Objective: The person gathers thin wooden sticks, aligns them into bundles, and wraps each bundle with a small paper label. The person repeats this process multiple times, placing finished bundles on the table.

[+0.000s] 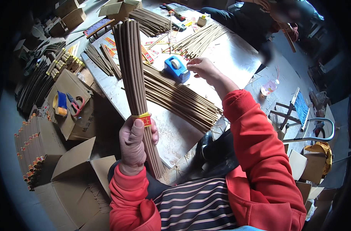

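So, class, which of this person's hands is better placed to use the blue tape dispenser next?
Probably the right hand: it hovers beside the blue tape dispenser, while the left hand grips the bundle of sticks.

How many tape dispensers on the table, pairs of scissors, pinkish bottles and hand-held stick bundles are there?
Tape dispenser on the table: 1
Scissors: 1
Pinkish bottle: 1
Stick bundle in the left hand: 1
Total: 4

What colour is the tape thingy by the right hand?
The tape dispenser is blue, seen in the head view.
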`<state>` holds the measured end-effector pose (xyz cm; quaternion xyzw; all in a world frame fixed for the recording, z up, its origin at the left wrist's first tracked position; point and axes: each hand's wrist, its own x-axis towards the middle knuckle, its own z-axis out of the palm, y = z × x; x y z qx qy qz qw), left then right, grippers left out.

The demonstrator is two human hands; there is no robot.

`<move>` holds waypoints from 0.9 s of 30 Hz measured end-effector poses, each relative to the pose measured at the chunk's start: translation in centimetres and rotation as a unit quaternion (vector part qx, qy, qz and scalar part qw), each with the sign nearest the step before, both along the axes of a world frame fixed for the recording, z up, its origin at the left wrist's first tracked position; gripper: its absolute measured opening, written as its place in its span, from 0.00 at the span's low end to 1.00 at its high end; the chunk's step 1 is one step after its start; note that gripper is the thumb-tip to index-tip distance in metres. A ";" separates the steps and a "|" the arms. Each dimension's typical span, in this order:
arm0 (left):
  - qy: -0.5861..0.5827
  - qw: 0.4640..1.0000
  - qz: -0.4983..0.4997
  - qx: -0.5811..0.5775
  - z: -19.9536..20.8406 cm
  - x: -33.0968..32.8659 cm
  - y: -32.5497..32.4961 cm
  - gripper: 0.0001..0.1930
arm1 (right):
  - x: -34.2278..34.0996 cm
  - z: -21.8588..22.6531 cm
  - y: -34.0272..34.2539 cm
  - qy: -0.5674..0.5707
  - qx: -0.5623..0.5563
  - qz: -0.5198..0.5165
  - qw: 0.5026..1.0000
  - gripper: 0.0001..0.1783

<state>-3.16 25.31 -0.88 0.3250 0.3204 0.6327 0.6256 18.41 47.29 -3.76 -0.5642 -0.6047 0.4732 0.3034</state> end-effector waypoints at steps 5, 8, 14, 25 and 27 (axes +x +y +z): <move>-0.015 1.000 0.011 -0.020 -4.5 -5.2 3.0 0.20 | -5.5 -2.7 5.4 -0.115 -0.139 0.027 0.983 0.18; -0.015 0.999 0.000 -0.036 -5.9 -7.8 3.7 0.20 | -7.9 -3.9 6.1 -0.110 -0.179 0.011 0.978 0.17; -0.045 0.998 0.009 -0.051 -7.6 -10.1 3.4 0.20 | -9.1 -4.7 5.1 -0.045 -0.172 -0.013 0.984 0.14; -0.059 0.997 0.002 -0.056 -8.1 -10.1 3.2 0.18 | -8.9 -6.4 1.8 0.108 -0.158 -0.115 0.975 0.08; -0.053 0.997 0.010 -0.055 -8.3 -10.1 3.3 0.20 | -8.9 -6.8 2.0 0.108 -0.163 -0.132 0.972 0.07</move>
